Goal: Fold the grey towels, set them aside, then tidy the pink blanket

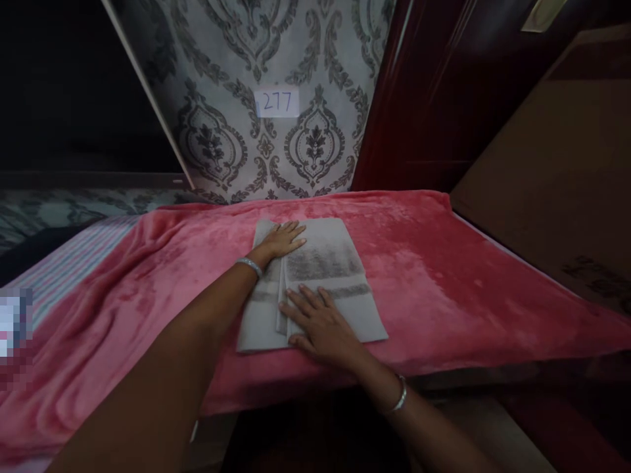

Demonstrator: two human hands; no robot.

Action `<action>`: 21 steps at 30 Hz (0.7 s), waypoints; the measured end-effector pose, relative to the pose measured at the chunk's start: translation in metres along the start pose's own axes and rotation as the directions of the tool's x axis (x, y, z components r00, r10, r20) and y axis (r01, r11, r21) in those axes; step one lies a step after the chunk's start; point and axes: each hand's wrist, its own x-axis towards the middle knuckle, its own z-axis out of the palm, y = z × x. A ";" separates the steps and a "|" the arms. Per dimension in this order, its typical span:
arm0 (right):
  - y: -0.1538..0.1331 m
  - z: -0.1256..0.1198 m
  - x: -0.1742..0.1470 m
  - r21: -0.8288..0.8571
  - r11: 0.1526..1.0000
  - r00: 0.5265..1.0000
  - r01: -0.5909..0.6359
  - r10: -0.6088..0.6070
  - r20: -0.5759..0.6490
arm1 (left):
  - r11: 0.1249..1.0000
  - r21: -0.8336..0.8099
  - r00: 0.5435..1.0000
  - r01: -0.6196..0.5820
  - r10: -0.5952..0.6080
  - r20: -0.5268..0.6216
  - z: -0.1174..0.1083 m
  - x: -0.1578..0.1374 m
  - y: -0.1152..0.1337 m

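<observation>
A folded pale grey cloth with darker bands lies on a pink plush blanket. My left hand presses flat on its far left part, fingers spread toward the right. Nearer to me, my right hand rests on the cloth's front middle with its fingers stretched out. Between the two hands runs a fold edge, where one layer overlaps another. Each wrist wears a silvery bracelet. I cannot tell whether the cloth is a towel or a garment.
Patterned wallpaper with a paper label reading 277 rises behind the blanket. A dark screen stands at the left, a large cardboard box at the right. Dark red glossy panelling is behind. Striped fabric shows at left.
</observation>
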 end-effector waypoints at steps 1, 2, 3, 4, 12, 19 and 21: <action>0.000 0.000 0.000 -0.015 1.000 1.000 0.000 0.000 -0.008 | 1.000 0.015 1.000 0.017 -0.017 0.011 -0.002 -0.001 0.003; -0.001 -0.001 -0.001 -0.031 1.000 1.000 0.002 -0.002 -0.018 | 0.999 0.031 0.999 0.037 -0.038 0.019 -0.005 -0.004 0.007; -0.001 0.000 -0.001 -0.047 0.999 1.000 0.003 -0.005 -0.027 | 0.997 0.048 0.998 0.059 -0.060 0.022 -0.007 -0.007 0.010; -0.001 0.000 -0.001 -0.060 0.998 0.999 0.005 -0.007 -0.034 | 0.995 0.062 0.997 0.074 -0.075 0.019 -0.010 -0.011 0.012; 0.018 0.000 0.001 0.144 0.989 0.994 0.019 -0.002 -0.112 | 1.000 0.009 0.991 -0.022 0.023 -0.129 -0.012 -0.116 0.011; 0.059 -0.018 0.004 0.289 0.953 0.914 -0.093 0.197 -0.354 | 0.985 -0.094 0.933 -0.147 0.107 -0.343 0.022 -0.229 0.061; 0.060 -0.016 0.005 0.259 0.960 0.921 -0.107 0.194 -0.338 | 0.981 -0.074 0.931 -0.180 0.146 -0.334 0.028 -0.240 0.076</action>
